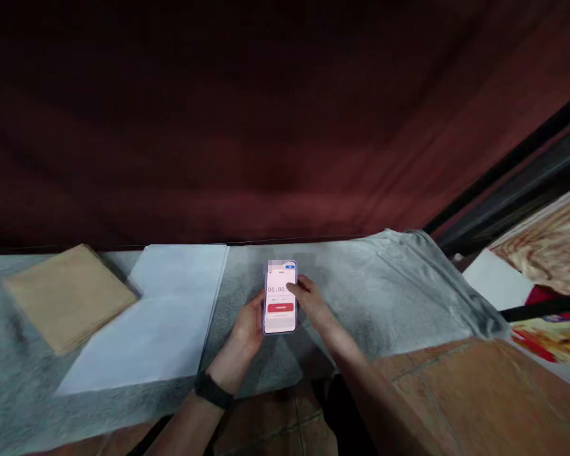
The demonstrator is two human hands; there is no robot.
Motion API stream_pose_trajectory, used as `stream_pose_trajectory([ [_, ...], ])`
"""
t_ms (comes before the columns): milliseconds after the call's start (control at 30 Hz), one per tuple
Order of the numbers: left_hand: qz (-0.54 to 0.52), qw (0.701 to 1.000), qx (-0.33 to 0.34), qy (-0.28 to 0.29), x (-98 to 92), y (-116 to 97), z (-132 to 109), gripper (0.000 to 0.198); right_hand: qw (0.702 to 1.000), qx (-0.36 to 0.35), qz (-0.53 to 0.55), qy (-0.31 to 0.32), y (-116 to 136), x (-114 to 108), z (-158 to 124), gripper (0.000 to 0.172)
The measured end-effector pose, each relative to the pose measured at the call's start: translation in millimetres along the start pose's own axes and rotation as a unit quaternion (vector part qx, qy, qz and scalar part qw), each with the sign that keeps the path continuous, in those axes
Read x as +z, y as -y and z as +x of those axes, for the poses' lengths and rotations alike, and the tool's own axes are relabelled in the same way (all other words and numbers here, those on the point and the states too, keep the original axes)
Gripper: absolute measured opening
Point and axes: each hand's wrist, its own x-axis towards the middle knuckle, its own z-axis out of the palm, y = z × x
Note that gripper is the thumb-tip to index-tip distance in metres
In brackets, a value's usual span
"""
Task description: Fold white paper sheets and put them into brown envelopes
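Observation:
A smartphone (280,320) is held upright in front of me, its lit screen showing timer-like digits and a red button. My left hand (247,326) is closed around its left edge, with the fingers partly hidden behind it. A black band (213,390) circles my left wrist. At the right edge, my right hand (311,300) grips the phone too, its thumb lying over the screen beside the digits. The fingers behind the phone are mostly hidden.
A grey cloth (361,297) covers the table. White paper sheets (171,316) and a stack of brown paper (71,297) lie to the left. Dark red fabric (266,152) hangs behind. Printed packaging (555,342) sits at the right, above the tiled floor (437,380).

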Motion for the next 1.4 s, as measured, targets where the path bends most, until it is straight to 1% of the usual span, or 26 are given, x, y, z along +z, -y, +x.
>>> stream_pose_trajectory([
  [167,-0.030,0.999,-0.006,0.009,-4.2,-1.0,0.9,0.029,1.000,-0.002,-0.005,-0.003,-0.1,2.4,2.7,0.026],
  [333,-0.055,0.998,-0.007,0.014,-2.5,0.6,4.6,0.032,1.000,0.012,-0.008,-0.009,5.6,1.1,1.8,0.027],
  [433,-0.055,0.998,-0.012,0.028,-1.2,2.7,7.0,0.033,1.000,0.017,-0.020,-0.015,8.2,-2.4,0.7,0.030],
  [567,-0.050,0.998,-0.013,0.021,-0.8,3.8,8.1,0.033,0.999,0.027,-0.033,0.002,8.1,-6.4,0.5,0.038],
  [700,-0.067,0.998,-0.008,0.021,-1.4,2.7,8.0,0.031,0.999,0.035,-0.016,0.014,6.3,-8.3,-1.8,0.041],
  [833,-0.078,0.997,-0.007,0.020,-1.1,0.9,8.1,0.028,0.998,0.049,0.001,0.049,5.1,-8.1,-8.9,0.045],
  [967,-0.083,0.996,-0.004,0.015,-0.5,1.0,9.9,0.029,0.997,0.046,0.004,0.061,5.5,-4.2,-12.7,0.042],
  [1100,-0.084,0.996,0.000,0.013,-0.9,3.1,13.0,0.029,0.995,0.065,0.042,0.063,5.7,0.5,-10.4,0.039],
  [1200,-0.078,0.997,0.011,0.008,-0.1,5.7,14.5,0.025,0.994,0.063,0.060,0.064,6.2,1.4,-9.9,0.034],
  [1400,-0.069,0.996,0.050,-0.027,6.6,16.9,14.1,0.017,0.991,0.088,0.084,0.056,8.2,-3.0,-13.3,0.035],
])
